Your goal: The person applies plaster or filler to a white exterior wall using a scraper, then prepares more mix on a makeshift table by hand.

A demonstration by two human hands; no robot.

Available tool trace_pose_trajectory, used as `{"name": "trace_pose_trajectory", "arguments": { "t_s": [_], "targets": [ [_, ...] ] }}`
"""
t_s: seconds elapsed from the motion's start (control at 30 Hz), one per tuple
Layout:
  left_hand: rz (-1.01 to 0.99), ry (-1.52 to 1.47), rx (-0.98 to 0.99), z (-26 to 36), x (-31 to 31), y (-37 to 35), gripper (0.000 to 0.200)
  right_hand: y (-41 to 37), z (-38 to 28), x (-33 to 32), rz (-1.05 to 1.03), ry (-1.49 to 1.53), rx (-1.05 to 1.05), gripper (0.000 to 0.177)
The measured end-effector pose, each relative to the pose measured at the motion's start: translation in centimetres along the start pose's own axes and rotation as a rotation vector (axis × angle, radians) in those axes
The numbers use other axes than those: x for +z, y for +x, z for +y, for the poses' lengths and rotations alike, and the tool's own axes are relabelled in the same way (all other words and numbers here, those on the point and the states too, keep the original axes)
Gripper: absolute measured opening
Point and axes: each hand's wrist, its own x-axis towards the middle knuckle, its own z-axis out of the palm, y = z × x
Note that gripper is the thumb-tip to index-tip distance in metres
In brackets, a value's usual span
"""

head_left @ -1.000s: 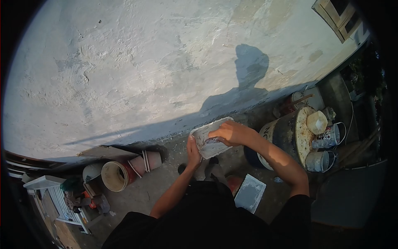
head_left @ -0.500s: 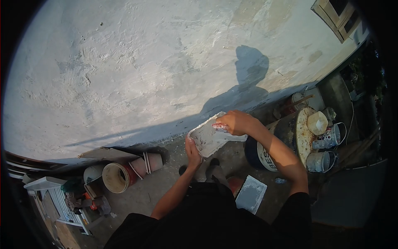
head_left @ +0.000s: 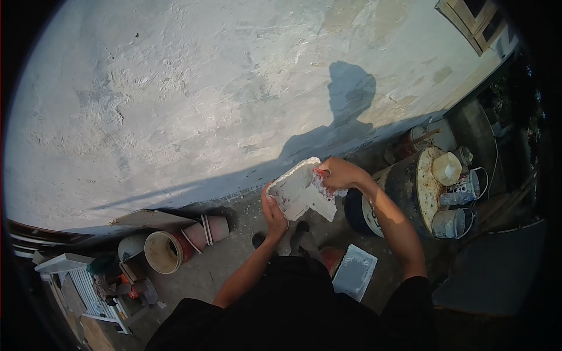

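My left hand (head_left: pixel 274 217) grips the near left edge of a white-smeared tray (head_left: pixel 287 186), its fingers curled round the rim. Inside the tray lies pale, wet-looking filler along the walls and bottom. My right hand (head_left: pixel 343 174) is closed round the red, white-caked handle of a putty knife (head_left: pixel 321 203). The knife's wide, white-coated blade points down over the right side of the tray and overlaps it in this view. Both hands are held out in front of my body, above the ground and close to the wall.
A rough white plastered wall (head_left: pixel 193 105) rises ahead, with my shadow on it. At right stands a large drum (head_left: pixel 422 187) with tubs and pails on top. Buckets (head_left: pixel 162 251) lie at left beside a white rack (head_left: pixel 88 286). A grey-topped box (head_left: pixel 355 272) sits near my feet.
My right hand has turned and shifted slightly right, swinging the putty knife's blade down into plain view at the tray's right side. My left hand keeps its grip on the tray.
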Motion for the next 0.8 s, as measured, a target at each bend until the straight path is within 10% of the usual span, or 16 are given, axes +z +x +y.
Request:
{"name": "trace_pose_trajectory", "arguments": {
  "t_s": [0.8],
  "targets": [
    [0.042, 0.032, -0.08, -1.9, -0.8, -0.5, 0.041, 1.2, 2.2, 4.3, -0.285, 0.542, -0.076, 0.016]
  ]
}}
